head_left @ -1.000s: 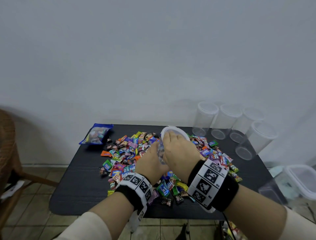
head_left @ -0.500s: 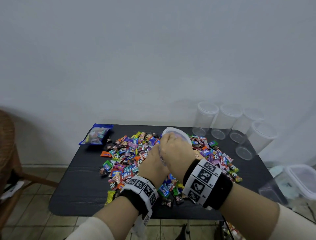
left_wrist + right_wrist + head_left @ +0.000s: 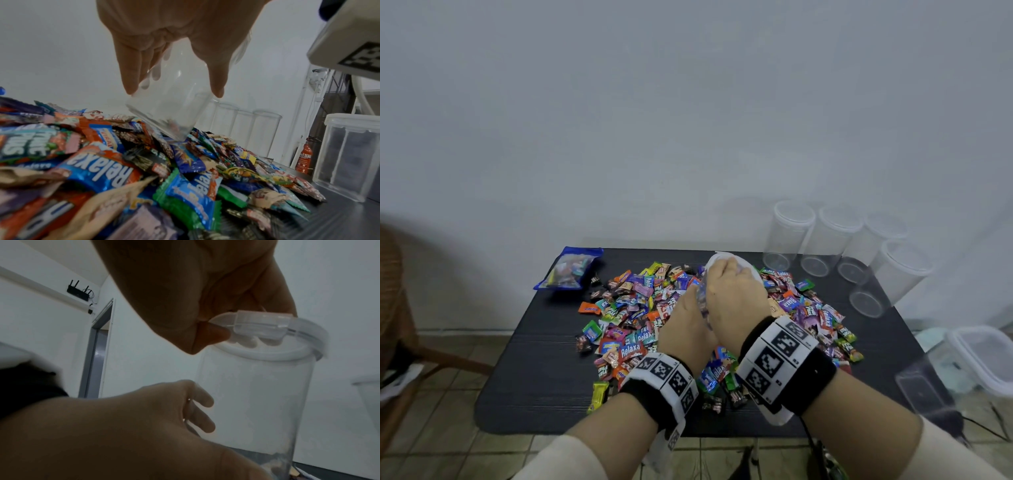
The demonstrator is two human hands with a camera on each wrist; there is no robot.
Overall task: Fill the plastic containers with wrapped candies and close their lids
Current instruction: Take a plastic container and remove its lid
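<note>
A: Head view? Black, grained worktop (image 3: pixel 527 387) against a plain white wall (image 3: pixel 688 102); heap of glossy, crinkled wrapped candies (image 3: pixel 633 308) at centre. Clear round container (image 3: pixel 703 301) held above the heap between both hands.

B: Elsewhere? Blue candy bag (image 3: pixel 568 269) at 10 o'clock of the heap, four lidded clear cylinders (image 3: pixel 835 240) at 2 o'clock, square clear tub (image 3: pixel 983 356) at 4 o'clock.

A: Left wrist view? Left hand (image 3: pixel 174 40) curled around the smooth transparent wall, container tilted, base just over the candies.

B: Right wrist view? Right hand (image 3: pixel 205 296) above the frosted white lid (image 3: pixel 277 340), thumb and fingers pinching its snap tab. Lid seated on the rim. Grey door frame (image 3: pixel 96 345) at 9 o'clock.
</note>
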